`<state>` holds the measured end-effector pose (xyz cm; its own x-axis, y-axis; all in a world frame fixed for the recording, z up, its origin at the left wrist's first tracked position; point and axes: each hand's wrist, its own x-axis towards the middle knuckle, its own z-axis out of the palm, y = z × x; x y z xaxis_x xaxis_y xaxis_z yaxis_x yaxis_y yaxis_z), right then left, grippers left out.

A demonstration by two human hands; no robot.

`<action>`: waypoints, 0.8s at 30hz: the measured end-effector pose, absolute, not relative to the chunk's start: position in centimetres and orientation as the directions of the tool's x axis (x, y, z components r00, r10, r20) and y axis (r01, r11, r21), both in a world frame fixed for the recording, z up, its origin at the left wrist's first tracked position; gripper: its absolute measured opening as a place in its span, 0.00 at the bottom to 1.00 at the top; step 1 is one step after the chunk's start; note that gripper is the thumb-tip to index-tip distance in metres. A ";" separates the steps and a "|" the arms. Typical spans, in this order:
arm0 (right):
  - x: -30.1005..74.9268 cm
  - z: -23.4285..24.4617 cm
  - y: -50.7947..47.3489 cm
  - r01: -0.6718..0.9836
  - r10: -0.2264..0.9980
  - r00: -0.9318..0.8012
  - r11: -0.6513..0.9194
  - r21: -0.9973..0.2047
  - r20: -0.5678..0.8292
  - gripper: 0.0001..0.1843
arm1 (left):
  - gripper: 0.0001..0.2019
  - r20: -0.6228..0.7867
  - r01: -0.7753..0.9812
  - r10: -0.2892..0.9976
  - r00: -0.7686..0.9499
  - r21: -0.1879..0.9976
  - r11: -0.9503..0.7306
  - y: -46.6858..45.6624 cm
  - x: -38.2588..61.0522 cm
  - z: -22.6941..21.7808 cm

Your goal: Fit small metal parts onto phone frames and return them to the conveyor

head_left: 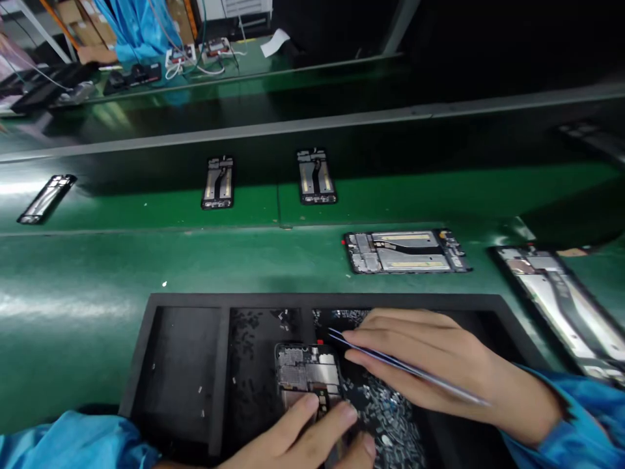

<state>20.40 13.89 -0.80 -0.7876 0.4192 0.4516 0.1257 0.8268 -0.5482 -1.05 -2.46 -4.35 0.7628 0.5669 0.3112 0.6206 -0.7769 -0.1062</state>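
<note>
A pair of tweezers is pinched in my right hand, its tips pointing left over the parts tray. Just beyond the tips, by the top end of an opened phone, is a small red spot. My left hand rests on the lower part of that phone with its fingers spread, which lies across the tray's middle divider. Many tiny metal pieces fill the compartment under my right hand. Whether the tweezers hold a piece is too small to tell.
Another phone frame lies sideways behind the tray, and a larger one at the right. Further phone frames lie along the green bench. A raised ledge runs behind them. Across it, a person in blue sleeves is partly visible.
</note>
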 end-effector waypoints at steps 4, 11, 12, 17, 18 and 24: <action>20.1 -0.7 14.0 0.132 0.376 -0.812 0.863 -0.488 0.446 0.18 | 0.20 0.382 0.725 0.671 0.635 0.003 -0.688 -2.4 -0.5 -4.5; 20.1 -1.0 13.6 0.162 0.328 -0.846 0.909 -0.384 0.421 0.13 | 0.22 0.375 0.754 0.701 0.607 0.007 -0.657 -2.2 -0.4 -4.0; 20.2 -0.9 13.4 0.170 0.317 -0.855 0.918 -0.357 0.409 0.12 | 0.22 0.372 0.752 0.699 0.610 0.006 -0.659 -2.2 -0.3 -4.0; 20.6 -0.7 13.0 0.150 0.234 -0.889 0.961 -0.232 0.393 0.11 | 0.23 0.393 0.772 0.717 0.576 0.027 -0.635 -2.6 0.2 -4.5; 20.6 -0.7 12.9 0.146 0.225 -0.892 0.964 -0.221 0.391 0.11 | 0.24 0.393 0.776 0.721 0.571 0.030 -0.630 -2.6 0.2 -4.6; 20.7 -1.1 12.4 0.226 0.332 -0.861 0.929 -0.294 0.386 0.11 | 0.22 0.374 0.770 0.721 0.584 0.026 -0.637 -2.6 0.2 -4.3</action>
<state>20.68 12.36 -1.12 -0.8608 0.3318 0.3861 0.2260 0.9287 -0.2941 0.15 -2.59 -4.33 0.5836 0.7208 0.3741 0.7702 -0.6372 0.0262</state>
